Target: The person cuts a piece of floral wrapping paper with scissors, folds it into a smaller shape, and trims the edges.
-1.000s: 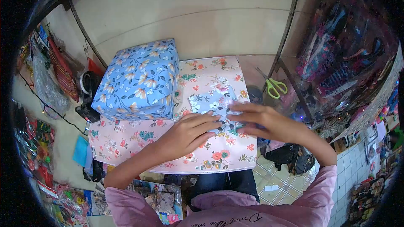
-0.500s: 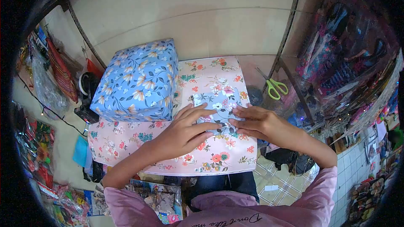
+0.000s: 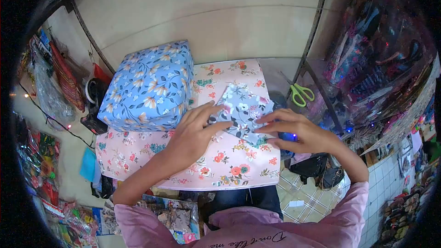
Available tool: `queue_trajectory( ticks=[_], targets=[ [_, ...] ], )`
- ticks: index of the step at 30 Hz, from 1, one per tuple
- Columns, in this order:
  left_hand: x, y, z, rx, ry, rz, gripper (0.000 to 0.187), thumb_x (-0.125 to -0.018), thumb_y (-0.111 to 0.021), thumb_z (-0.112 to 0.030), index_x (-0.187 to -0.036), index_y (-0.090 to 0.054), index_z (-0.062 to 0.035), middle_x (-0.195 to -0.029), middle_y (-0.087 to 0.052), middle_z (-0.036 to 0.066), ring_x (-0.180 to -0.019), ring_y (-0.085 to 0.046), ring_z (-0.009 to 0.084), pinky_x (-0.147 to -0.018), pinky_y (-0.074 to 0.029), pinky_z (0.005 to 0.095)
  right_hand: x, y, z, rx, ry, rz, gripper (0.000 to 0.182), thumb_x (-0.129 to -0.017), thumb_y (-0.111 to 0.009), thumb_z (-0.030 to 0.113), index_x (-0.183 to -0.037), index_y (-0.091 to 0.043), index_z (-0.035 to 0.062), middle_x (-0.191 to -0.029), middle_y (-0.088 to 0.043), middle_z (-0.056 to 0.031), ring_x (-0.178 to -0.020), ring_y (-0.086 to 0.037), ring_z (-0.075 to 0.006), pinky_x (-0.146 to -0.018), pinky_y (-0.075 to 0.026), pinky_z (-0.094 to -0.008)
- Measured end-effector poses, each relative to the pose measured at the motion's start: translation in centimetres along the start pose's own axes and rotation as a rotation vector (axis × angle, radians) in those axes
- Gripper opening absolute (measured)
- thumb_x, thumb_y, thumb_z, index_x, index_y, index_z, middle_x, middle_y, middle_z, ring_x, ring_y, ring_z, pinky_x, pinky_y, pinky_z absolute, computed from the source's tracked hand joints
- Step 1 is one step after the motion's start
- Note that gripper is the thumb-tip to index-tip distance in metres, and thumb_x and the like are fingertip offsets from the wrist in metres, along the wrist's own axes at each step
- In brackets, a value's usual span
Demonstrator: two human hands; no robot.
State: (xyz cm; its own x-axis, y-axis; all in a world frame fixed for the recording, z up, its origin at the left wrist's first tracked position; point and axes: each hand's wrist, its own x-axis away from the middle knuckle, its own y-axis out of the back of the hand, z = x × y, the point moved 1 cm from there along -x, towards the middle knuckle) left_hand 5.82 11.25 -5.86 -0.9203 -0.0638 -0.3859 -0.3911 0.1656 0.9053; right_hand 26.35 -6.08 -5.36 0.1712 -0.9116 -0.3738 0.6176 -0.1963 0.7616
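Observation:
A small grey-blue piece of floral paper [image 3: 245, 112], with white and purple flowers, is turned at an angle above the pink floral sheet [image 3: 216, 156]. It may be folded, but its layers cannot be made out. My left hand [image 3: 195, 128] grips its left edge, thumb over the near side. At the opposite edge my right hand [image 3: 298, 131] has its fingertips on the paper, the thumb lower down. To the left of the paper stands a large box wrapped in blue floral paper [image 3: 149, 87], close beside my left hand.
Green-handled scissors [image 3: 301, 95] lie beyond my right hand. A black tape dispenser [image 3: 94, 105] stands left of the wrapped box. Plastic-wrapped goods [image 3: 367, 59] hang at the right, and a black bag [image 3: 312, 167] sits on the floor below.
The grey-blue floral paper has turned clockwise between my hands. My left hand has shifted slightly left, and the fingers of my right hand are spread wider along the paper's edge.

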Motion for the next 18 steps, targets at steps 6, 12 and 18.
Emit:
queue_trajectory(
  ticks=[6,12,18],
  targets=[
    [-0.3,-0.7,-2.8,0.026,-0.051,-0.102,0.028,-0.075,-0.065,-0.011,-0.103,-0.065,-0.0047,-0.106,-0.058,0.011,-0.098,-0.058,0.0271,-0.082,-0.047,0.0361,0.0,-0.7,0.2,0.130,0.092,0.006,0.024,-0.079,-0.067,0.012,-0.102,-0.067,0.0085,-0.100,-0.060,-0.0041,-0.096,-0.056,-0.0205,-0.086,-0.039,-0.0355],
    [0.1,-1.8,-3.8,-0.036,-0.170,-0.196,0.029,-0.076,-0.070,-0.022,-0.095,-0.065,-0.0015,-0.094,-0.064,0.009,-0.091,-0.063,0.0247,-0.073,-0.053,0.0313,-0.4,-1.5,0.5,0.202,0.129,-0.015,0.022,-0.076,-0.068,0.013,-0.098,-0.067,0.0091,-0.098,-0.060,-0.0028,-0.094,-0.055,-0.0193,-0.085,-0.037,-0.0354],
    [0.7,-1.4,-3.6,-0.003,-0.139,-0.166,0.026,-0.076,-0.069,-0.018,-0.098,-0.066,-0.0046,-0.098,-0.065,0.012,-0.095,-0.064,0.0274,-0.077,-0.054,0.0324,-0.4,-0.7,-0.4,0.115,0.157,-0.019,0.023,-0.078,-0.068,0.009,-0.101,-0.067,0.0048,-0.103,-0.063,-0.0088,-0.098,-0.060,-0.0239,-0.085,-0.047,-0.0378]
  ],
)
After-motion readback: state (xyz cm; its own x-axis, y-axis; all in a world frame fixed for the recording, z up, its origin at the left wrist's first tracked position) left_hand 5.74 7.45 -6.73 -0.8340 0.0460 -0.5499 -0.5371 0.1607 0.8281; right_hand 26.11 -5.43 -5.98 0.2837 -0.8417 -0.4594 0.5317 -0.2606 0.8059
